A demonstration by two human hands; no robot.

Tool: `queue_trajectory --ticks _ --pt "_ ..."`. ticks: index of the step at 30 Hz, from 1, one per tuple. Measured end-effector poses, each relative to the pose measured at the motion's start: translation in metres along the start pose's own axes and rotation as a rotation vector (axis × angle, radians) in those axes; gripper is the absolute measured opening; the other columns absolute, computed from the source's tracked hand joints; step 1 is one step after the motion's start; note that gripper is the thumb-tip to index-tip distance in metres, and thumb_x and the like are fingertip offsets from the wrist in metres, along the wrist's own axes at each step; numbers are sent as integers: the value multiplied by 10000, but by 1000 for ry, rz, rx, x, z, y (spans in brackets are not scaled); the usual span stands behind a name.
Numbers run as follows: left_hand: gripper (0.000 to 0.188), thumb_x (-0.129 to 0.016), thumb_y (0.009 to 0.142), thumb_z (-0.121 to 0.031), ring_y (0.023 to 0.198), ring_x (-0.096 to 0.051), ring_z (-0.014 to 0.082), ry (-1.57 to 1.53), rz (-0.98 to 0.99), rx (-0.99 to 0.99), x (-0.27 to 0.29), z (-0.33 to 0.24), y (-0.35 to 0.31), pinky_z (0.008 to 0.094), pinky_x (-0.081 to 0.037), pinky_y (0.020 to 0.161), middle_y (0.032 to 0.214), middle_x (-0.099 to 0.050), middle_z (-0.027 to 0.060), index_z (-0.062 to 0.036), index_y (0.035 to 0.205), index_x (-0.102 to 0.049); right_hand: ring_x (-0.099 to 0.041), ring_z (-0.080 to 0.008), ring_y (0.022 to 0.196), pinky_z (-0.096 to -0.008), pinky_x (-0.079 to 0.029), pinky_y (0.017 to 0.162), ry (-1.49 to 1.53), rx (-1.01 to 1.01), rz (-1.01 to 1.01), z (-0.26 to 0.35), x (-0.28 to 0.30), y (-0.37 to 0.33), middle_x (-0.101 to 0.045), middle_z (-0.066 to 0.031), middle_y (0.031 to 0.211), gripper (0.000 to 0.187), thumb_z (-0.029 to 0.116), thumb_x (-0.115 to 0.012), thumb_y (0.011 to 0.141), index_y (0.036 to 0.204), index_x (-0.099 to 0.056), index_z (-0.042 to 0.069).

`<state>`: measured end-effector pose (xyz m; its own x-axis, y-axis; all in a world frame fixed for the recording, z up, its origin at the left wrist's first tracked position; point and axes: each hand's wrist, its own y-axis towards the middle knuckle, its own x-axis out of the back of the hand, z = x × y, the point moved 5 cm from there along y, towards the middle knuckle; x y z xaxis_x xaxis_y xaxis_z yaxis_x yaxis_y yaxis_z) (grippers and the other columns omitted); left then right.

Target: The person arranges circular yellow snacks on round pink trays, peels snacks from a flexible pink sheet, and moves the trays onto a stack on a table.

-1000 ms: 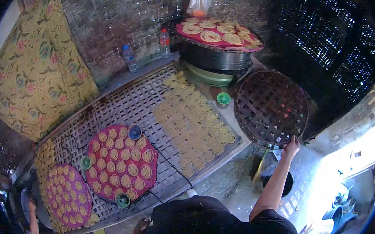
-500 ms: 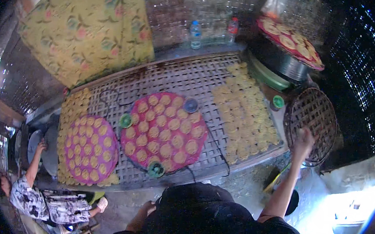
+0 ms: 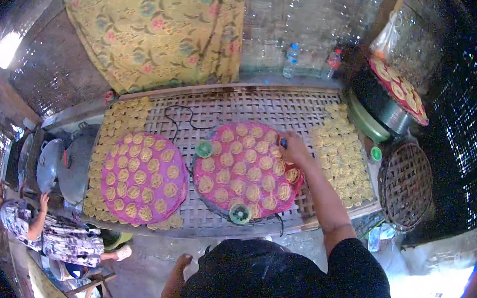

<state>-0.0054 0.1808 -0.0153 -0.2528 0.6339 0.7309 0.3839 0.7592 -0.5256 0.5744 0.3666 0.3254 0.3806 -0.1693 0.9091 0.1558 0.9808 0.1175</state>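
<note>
My right hand [image 3: 296,151] reaches over the far right edge of a round pink-red sheet [image 3: 227,196], its fingers closed on a small dark blue cup-like thing [image 3: 284,143]. Pale yellow coiled rounds [image 3: 240,169] cover this sheet in loose rows. A green cup [image 3: 204,148] stands at its left edge, and another green cup [image 3: 240,213] at its near edge. My left hand [image 3: 183,261] hangs low in front of the bench, left of my body; its fingers are mostly hidden.
A second pink sheet [image 3: 124,178] of rounds lies left on the woven bamboo bench [image 3: 253,106]. More rounds [image 3: 344,152] fill the right end. A round basket [image 3: 409,185], a drum [image 3: 391,112] and bottles [image 3: 291,61] stand beyond. Another person [image 3: 66,239] is lower left.
My right hand has left the round basket at the right and come left to the dark blue cup-like thing at the sheet's edge. The view has shifted.
</note>
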Motion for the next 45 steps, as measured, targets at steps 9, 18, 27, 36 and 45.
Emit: queue_trajectory --ticks 9,18,27,36,45 --pt "239 -588 834 -341 723 -606 264 -474 112 505 -65 48 -116 428 -466 658 797 -635 129 -110 816 -646 -623 -195 853 -323 -521 733 1647 -524 -60 -103 2 5 -636 -97 986 341 182 -530 898 1191 -540 9" --pt "314 -542 866 -357 626 -549 203 -575 -9 364 -86 63 -113 386 -428 556 695 -584 81 -86 720 -601 -564 -264 1033 -359 -451 914 606 123 -15 132 -40 58 -586 -161 1132 488 233 -687 798 1221 -538 40" --pt "211 -499 766 -200 796 -620 378 -187 -450 214 -20 63 -37 463 -503 707 912 -642 225 -67 763 -663 -426 -389 1197 -445 -360 1024 93 491 145 240 -100 54 -459 -225 1258 685 249 -783 674 1275 -488 104" --pt "311 -424 860 -334 780 -617 348 -477 -218 537 -114 85 -129 475 -484 711 832 -639 180 -87 820 -608 -428 -377 1197 -436 -355 1028 121 408 387 210 -126 87 -505 -195 1233 734 206 -826 586 1235 -498 103" --pt "215 -500 791 -250 715 -620 335 -485 -208 516 -112 90 -147 450 -478 658 780 -639 178 -84 715 -614 -531 -317 1046 -393 -460 874 180 317 201 220 -108 85 -568 -159 1090 560 243 -756 691 1167 -534 51"
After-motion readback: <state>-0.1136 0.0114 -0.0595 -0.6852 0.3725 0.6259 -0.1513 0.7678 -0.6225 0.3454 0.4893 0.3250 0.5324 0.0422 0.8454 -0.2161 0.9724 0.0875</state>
